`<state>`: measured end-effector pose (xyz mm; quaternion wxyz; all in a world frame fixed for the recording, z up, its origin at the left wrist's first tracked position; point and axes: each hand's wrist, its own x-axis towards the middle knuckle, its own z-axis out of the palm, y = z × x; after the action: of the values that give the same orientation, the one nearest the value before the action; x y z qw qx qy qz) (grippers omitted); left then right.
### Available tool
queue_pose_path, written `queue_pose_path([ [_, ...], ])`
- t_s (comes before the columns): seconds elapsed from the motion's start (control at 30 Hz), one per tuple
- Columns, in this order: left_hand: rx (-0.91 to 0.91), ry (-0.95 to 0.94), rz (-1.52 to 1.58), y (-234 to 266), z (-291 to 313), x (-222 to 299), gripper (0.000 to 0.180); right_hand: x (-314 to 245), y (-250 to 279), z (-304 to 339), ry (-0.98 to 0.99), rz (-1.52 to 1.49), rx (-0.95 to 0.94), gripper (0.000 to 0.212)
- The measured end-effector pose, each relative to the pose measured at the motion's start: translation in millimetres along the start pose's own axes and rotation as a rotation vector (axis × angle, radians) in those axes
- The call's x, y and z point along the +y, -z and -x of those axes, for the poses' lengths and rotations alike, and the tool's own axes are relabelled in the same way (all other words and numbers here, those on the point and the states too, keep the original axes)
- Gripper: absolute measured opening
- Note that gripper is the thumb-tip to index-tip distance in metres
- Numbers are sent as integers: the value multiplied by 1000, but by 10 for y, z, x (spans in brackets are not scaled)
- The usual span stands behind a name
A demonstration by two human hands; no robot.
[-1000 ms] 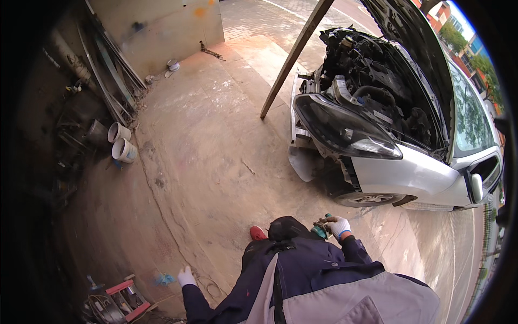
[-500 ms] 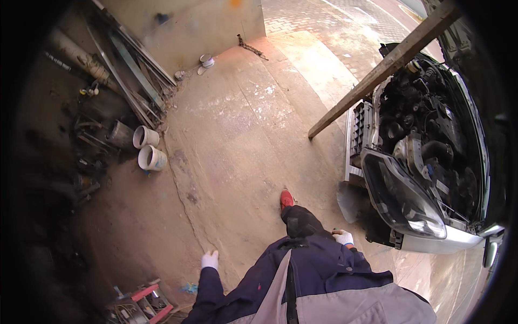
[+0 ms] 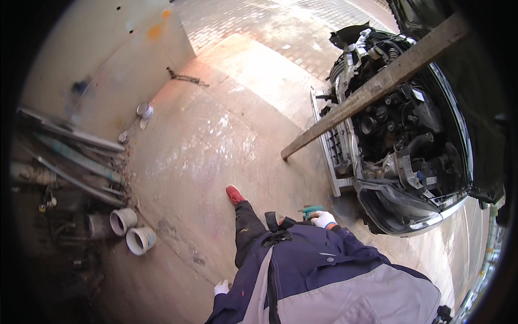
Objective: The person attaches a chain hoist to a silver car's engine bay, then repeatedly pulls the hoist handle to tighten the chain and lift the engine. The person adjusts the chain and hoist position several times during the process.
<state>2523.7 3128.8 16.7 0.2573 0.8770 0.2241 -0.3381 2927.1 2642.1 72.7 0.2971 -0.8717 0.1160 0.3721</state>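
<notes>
My right hand (image 3: 323, 219), in a white glove with a blue cuff edge, is closed on a teal-green tool (image 3: 311, 209) in front of my right hip. The tool looks like a small power tool, though its exact kind is too small to make out. Down by my left side hangs my left hand (image 3: 222, 288), also white-gloved, loosely open with nothing visible in it. Ahead on the right stands a car (image 3: 415, 146) with its hood up, its engine bay bare and its front bumper off. The headlight (image 3: 399, 208) is the car part nearest my right hand.
A long wooden beam (image 3: 372, 89) slants from the floor up across the car's front. To the left lie two white buckets (image 3: 141, 241), long metal strips (image 3: 70, 129) and dark clutter. A small can (image 3: 144, 110) and a chain-like piece (image 3: 186, 79) lie by the wall (image 3: 113, 59).
I have stepped forward and turned, so the car and beam sit further left in view. The teal-green tool now shows in my right hand. My left hand has dropped lower in view.
</notes>
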Motion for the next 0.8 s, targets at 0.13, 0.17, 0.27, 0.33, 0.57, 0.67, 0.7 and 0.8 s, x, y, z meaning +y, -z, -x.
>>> queue_pose_path([
  [0.13,125,455,899,1389,-1136,-79,35,-684,-234,-557,-99,-99,53,36],
  [0.17,150,453,937,1748,-1377,-131,35,-840,-295,-637,-195,-160,36,35],
  [0.27,209,326,775,2814,-2206,-300,35,-1379,-450,-891,-124,-251,78,38],
  [0.33,169,478,844,3540,-2721,-425,38,-1761,-529,-985,-248,-338,93,40],
  [0.57,336,194,726,5775,-4577,-516,37,-3018,-593,-1642,-64,-73,136,45],
  [0.67,350,118,668,6396,-5194,-359,38,-3549,-568,-2222,-358,-462,14,46],
  [0.7,343,145,642,6560,-5327,-330,38,-3704,-569,-2391,-340,-429,7,46],
  [0.8,271,197,596,6889,-5594,-211,36,-4215,-497,-2943,-269,-353,-1,46],
])
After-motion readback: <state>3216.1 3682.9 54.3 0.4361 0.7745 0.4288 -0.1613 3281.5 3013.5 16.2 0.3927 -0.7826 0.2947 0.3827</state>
